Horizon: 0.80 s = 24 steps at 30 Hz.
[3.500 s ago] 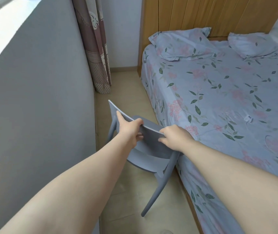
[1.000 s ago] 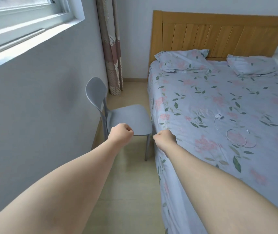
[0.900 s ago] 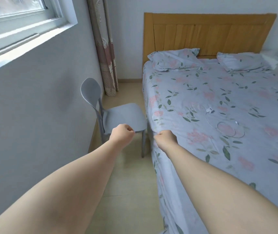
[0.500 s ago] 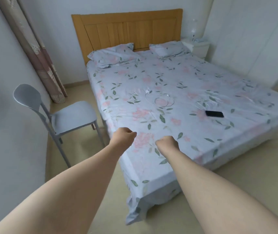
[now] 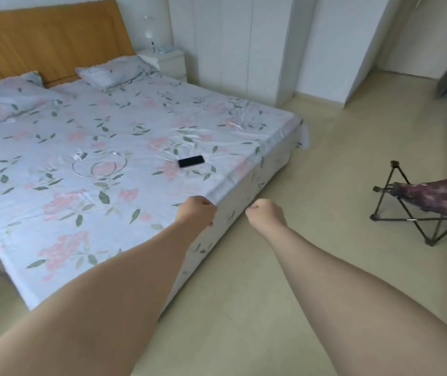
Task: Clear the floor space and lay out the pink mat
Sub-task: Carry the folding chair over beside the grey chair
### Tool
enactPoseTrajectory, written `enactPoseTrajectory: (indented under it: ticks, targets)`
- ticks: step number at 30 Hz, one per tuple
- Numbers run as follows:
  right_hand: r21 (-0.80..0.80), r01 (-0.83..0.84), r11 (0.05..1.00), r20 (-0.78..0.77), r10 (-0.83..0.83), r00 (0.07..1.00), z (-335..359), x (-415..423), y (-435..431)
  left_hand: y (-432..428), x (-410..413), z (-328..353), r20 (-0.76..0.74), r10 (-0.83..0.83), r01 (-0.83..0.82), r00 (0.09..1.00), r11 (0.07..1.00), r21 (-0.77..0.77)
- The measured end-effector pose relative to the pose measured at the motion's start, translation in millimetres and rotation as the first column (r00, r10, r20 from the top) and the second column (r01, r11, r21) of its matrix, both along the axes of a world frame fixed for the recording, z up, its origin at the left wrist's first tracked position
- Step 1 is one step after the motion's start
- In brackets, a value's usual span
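Flanking the floor [image 5: 325,172] are bed [image 5: 108,147] and folding chair [image 5: 439,196]; left hand [image 5: 196,213] and right hand [image 5: 264,215] are clenched, empty.

So the bed [image 5: 135,202] took up the left half of the room, its headboard [image 5: 48,42] against the far wall, with the left pillow [image 5: 8,88] and right pillow [image 5: 114,71] side by side just in front of it. On the sheet, a coiled cable [image 5: 99,168] lay about mid-bed and a phone [image 5: 191,161] sat to its right, nearer the bed's right edge. A nightstand [image 5: 172,61] stood by the bed's far right corner (stuff on top, couldn't tell what), and the wardrobe [image 5: 244,44] ran along the wall right of that. The floor [image 5: 312,267] stretched right of the bed, with a folding chair [image 5: 434,204] well apart from the bed at the far right. The left hand [image 5: 196,214] was over the bed's near edge, the right hand [image 5: 264,215] over the floor just beside it.
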State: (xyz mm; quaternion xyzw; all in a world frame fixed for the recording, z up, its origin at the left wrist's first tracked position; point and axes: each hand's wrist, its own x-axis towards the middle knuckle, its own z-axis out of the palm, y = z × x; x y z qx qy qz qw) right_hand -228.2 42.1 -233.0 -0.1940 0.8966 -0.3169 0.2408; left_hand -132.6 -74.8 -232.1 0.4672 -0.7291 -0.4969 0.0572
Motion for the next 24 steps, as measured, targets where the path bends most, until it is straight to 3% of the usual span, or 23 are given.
enactPoseTrajectory:
  ticks: [8,15,24]
  targets:
    - [-0.047,0.273,0.961,0.034,-0.271,0.962,-18.3,-169.3,98.6,77.8,-211.2,-8.7,-0.014,-0.269,0.269,0.963,0.963,-0.007]
    - [-0.067,0.491,0.869,0.045,-0.489,0.871,-19.4,-342.1,153.6,116.3,-409.2,-6.0,-0.048,-0.48,0.481,0.876,0.877,-0.011]
    - [-0.008,0.64,0.768,0.036,-0.639,0.768,-40.0,-543.9,246.9,195.6,-635.2,-27.8,-0.008,-0.617,0.616,0.787,0.786,0.05]
